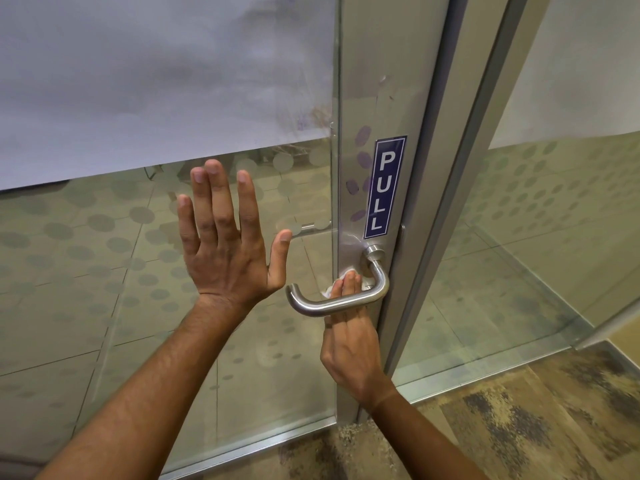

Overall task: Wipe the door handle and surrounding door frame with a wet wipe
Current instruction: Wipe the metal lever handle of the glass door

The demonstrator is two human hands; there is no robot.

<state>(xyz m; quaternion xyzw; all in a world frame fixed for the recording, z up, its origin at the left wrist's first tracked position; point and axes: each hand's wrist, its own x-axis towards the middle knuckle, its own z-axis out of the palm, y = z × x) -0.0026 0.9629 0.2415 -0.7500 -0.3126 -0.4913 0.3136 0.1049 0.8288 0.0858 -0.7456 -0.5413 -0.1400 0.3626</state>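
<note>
Right hand [349, 344] presses wipe [346, 276] on frame [374, 98] behind handle [332, 303], fingers straight; left hand [225, 251] flat, spread on glass [104, 271].

The scene is evenly and softly lit, probably from overhead indoor lights, with no hard shadows and only faint highlights along the brushed steel door handle [341, 303]. The glass door [104, 254] carries pale reflections and smeary streaks near its right edge, which dull what lies behind it. The wide lens bends the straight door frame [377, 98] and leans the edges outward, while focus stays fairly sharp throughout.
</note>
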